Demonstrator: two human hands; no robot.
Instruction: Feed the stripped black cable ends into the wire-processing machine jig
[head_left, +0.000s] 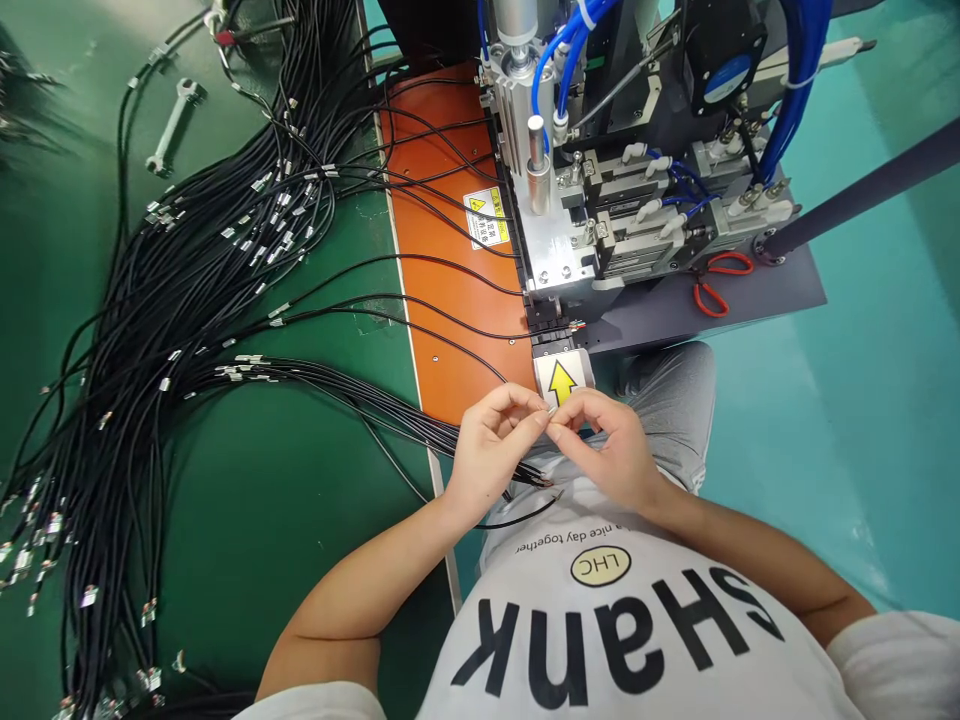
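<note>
My left hand [495, 445] is closed in a pinch on a thin black cable [461, 340], which runs in from the left over the orange plate. Fingertip to fingertip with it, my right hand [611, 450] pinches the cable's pale wire end [552, 410]; the fingers mostly hide that end. Just beyond both hands is a white block with a yellow arrow [561, 382]. A bundle of black cables [375, 390] passes under my left wrist, its cut ends near my lap. One more cable end lies loose by my shirt.
A pneumatic machine [540, 230] with blue hoses stands ahead on the right. Several cables cross its orange plate [431, 370]. Red-handled scissors [712, 290] lie on its dark base. A large heap of labelled cables [217, 250] and a wrench [174, 128] lie on the green table.
</note>
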